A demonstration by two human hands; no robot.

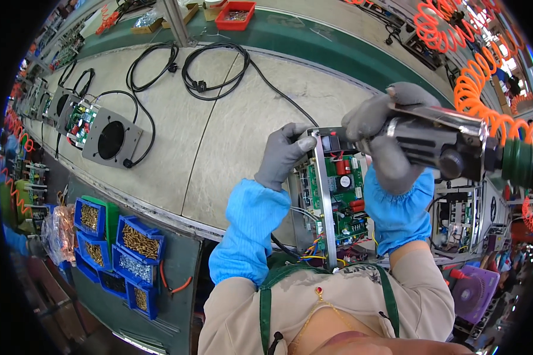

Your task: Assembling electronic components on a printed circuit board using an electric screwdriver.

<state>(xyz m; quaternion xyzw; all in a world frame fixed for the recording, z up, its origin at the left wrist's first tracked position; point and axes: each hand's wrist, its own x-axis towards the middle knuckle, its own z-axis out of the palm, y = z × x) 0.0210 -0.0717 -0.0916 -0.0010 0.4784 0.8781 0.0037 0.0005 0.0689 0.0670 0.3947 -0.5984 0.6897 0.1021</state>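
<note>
My left hand [283, 155], in a grey glove with a blue sleeve cover, presses its fingers on the top left corner of a green circuit board assembly [343, 198] crossed by a metal bar [324, 201]. My right hand [380, 137], also gloved, grips a black pneumatic screwdriver [441, 142] held over the top of the board. An orange coiled air hose [477, 83] runs from the tool up to the right. Coloured wires [311, 245] hang from the board's lower edge.
A grey unit with a round hole and a green board [103, 137] lies at the left on the beige bench [219, 136], with black power cables [213, 74] behind. Blue bins of screws [127, 251] stand at lower left. A red tray [236, 15] sits beyond a green belt [349, 50].
</note>
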